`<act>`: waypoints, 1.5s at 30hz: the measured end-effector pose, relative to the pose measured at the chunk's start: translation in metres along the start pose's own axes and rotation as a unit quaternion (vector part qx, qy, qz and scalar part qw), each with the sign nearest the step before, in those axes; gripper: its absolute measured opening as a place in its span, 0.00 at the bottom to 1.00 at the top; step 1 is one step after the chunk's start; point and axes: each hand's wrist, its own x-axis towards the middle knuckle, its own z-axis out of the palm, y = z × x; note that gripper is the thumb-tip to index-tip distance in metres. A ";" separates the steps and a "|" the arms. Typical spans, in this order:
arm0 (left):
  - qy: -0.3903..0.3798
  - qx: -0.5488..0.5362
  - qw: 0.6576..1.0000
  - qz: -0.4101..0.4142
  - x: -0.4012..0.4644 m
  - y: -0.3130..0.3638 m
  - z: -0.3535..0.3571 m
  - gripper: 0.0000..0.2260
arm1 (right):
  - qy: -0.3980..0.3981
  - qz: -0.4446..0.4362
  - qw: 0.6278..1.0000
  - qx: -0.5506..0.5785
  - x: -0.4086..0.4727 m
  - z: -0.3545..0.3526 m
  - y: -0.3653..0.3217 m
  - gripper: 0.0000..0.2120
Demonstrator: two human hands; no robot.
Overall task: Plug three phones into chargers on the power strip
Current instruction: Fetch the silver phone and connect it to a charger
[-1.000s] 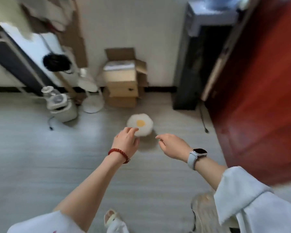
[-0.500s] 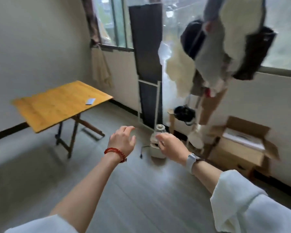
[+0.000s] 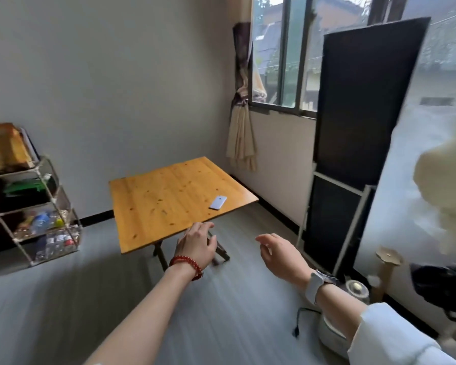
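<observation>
**Both hands free, one phone on the table**

Ahead, a square wooden folding table (image 3: 174,196) stands on a grey floor (image 3: 221,312) near the corner of the room. A single pale phone (image 3: 218,202) lies flat near the table's right edge, well apart from both hands. The left hand (image 3: 197,246), with a red bead bracelet (image 3: 186,266) at the wrist, reaches forward with relaxed fingers and grips nothing; it appears in front of the table's near edge, and contact cannot be told. The right hand (image 3: 281,255), with a pale wristwatch (image 3: 317,285) on it, hangs beside the left, fingers loosely curled and holding nothing. The two hands are apart. At left stands a clear shelf unit (image 3: 37,206) with bottles on its lower tiers. A dark panel (image 3: 361,101) leans by the window (image 3: 287,54) at right.
</observation>
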 end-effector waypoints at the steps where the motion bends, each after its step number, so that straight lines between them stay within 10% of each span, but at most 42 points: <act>1: -0.001 -0.005 1.000 -0.007 0.028 -0.008 0.001 0.17 | -0.004 0.005 1.000 0.005 0.031 0.004 0.005 0.16; 24: -0.223 0.025 0.957 -0.186 0.467 -0.312 0.182 0.23 | -0.158 0.234 0.958 0.053 0.545 0.294 0.075 0.20; 34: -0.304 0.138 0.930 -0.153 0.528 -0.366 0.258 0.36 | -0.202 0.309 0.924 -0.105 0.628 0.389 0.099 0.35; 45: -0.308 0.164 0.926 -0.146 0.523 -0.369 0.262 0.36 | -0.186 0.253 0.943 -0.110 0.614 0.387 0.096 0.31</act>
